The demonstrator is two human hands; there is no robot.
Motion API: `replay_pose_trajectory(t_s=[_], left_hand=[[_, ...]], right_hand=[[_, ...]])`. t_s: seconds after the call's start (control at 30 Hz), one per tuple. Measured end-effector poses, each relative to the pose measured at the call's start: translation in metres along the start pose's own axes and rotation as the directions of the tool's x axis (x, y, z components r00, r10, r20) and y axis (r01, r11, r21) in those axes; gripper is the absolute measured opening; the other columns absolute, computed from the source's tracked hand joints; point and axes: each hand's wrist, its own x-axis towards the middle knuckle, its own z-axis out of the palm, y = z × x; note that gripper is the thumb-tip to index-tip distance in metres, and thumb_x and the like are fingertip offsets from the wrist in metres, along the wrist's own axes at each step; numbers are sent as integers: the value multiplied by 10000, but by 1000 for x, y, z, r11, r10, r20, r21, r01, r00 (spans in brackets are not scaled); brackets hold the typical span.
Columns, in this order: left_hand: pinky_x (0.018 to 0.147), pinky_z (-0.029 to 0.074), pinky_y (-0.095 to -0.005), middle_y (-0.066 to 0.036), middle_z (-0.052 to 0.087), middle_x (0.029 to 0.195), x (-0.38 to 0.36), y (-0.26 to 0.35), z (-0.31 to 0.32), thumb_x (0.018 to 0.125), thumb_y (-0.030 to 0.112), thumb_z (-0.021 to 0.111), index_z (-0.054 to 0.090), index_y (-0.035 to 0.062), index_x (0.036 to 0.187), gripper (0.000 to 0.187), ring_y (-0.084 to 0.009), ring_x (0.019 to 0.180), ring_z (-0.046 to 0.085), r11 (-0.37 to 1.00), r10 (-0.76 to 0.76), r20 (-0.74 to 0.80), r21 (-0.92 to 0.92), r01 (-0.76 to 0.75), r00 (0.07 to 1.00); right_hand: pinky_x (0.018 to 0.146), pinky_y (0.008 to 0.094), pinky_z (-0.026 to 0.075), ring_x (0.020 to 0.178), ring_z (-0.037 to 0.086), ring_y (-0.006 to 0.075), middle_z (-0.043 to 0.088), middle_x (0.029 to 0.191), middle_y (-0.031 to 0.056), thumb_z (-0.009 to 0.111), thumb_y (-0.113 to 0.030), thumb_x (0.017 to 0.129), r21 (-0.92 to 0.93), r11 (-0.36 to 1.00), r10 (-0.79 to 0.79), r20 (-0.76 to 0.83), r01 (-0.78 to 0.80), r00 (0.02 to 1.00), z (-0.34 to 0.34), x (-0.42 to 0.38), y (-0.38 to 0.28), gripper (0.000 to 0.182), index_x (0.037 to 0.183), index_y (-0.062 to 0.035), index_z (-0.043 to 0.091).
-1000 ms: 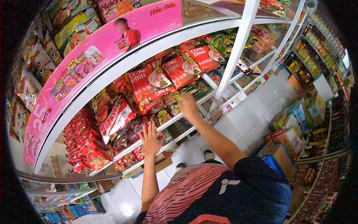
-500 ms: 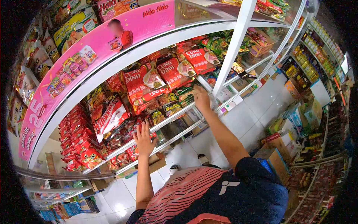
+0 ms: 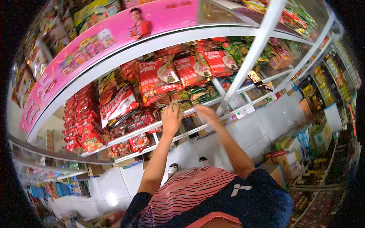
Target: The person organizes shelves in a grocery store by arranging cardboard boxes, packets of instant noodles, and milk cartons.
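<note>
My left hand (image 3: 172, 117) reaches over the shelf's white front rail (image 3: 127, 138), its fingers stretched onto small yellow-and-dark noodle packets (image 3: 183, 103). To its right, my right hand (image 3: 208, 115) hovers by the same rail, smeared by motion, so its fingers cannot be read. Just beyond it lie green noodle packets (image 3: 202, 94). Behind both hands stand large red "Cung Đình" noodle bags (image 3: 157, 78). A red-and-white bag (image 3: 119, 104) leans on the shelf to the left, beside a stack of red noodle packets (image 3: 80, 116).
A pink advertising banner (image 3: 91, 47) runs along the upper shelf. A slanted white post (image 3: 253, 57) rises right of my right hand. Cardboard boxes (image 3: 292, 165) and shelves of bottles (image 3: 315, 85) stand at the right. White floor tiles (image 3: 137, 176) show below.
My left hand has moved right along the rail onto the small packets. My right hand has drawn back from the green packets toward the front rail. The view has shifted slightly.
</note>
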Motion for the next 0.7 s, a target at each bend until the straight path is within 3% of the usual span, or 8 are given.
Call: replay_pose_trajectory(t_s=[0.07,0.1,0.2,0.3,0.43,0.47,0.57,0.7], left_hand=[[883,371,-422,-187,475,1126,-8,-19,-12,730,180,609,520,55,1034,340,-349,1039,446,999,-50,14,-11,51,999],[864,381,-420,-180,489,1097,-14,-31,-21,730,177,610,531,57,994,301,-343,1004,465,997,-69,31,-33,70,997],[821,389,-422,-193,499,1069,-48,-78,-57,745,136,584,542,59,969,240,-351,953,475,979,-186,-71,-95,179,980],[820,383,-425,-193,502,1030,-87,-100,-89,721,142,614,539,67,985,284,-355,940,475,896,-367,-289,148,420,884],[796,385,-430,-176,503,986,-81,-99,-94,715,132,608,523,57,970,279,-350,921,474,799,-448,-422,207,565,788],[790,387,-430,-175,503,976,-75,-97,-86,721,142,603,521,49,966,274,-349,916,473,780,-491,-412,185,598,768],[788,390,-424,-176,496,974,-50,-67,-64,730,179,595,518,32,939,267,-353,926,466,783,-574,-274,92,616,771],[767,400,-422,-195,487,1001,-35,-33,-32,731,183,602,501,38,1046,361,-352,911,471,945,-279,-292,86,316,915]], right_hand=[[780,262,436,867,572,132,616,945,62,533,-250,840,-128,979,166,43,-159,985,-72,-21,20,272,940,-14,627],[736,256,451,806,593,138,633,859,60,542,-230,823,-456,889,2,-86,-41,996,-102,-38,15,250,916,-18,633],[675,264,464,735,584,150,628,842,85,511,-116,801,-423,893,-84,-489,-151,868,-183,-46,-3,160,821,1,618],[671,279,425,732,544,149,602,766,78,489,-117,815,-848,529,-588,-330,42,738,-266,-2,2,162,864,-9,598],[798,404,395,874,519,340,572,901,190,550,-184,796,-874,473,-506,-374,-113,777,-299,65,-22,224,947,-18,562],[799,431,380,864,512,360,567,879,194,549,-226,800,-936,252,-519,-344,-245,783,-309,79,-23,271,980,-24,540],[795,461,380,850,521,393,578,893,213,522,-319,810,-876,347,-328,-448,-335,832,-360,109,2,314,956,-42,540],[828,445,397,945,525,393,564,1004,228,484,-510,780,-804,293,-180,-578,-517,796,-473,146,65,546,1066,-46,496]])
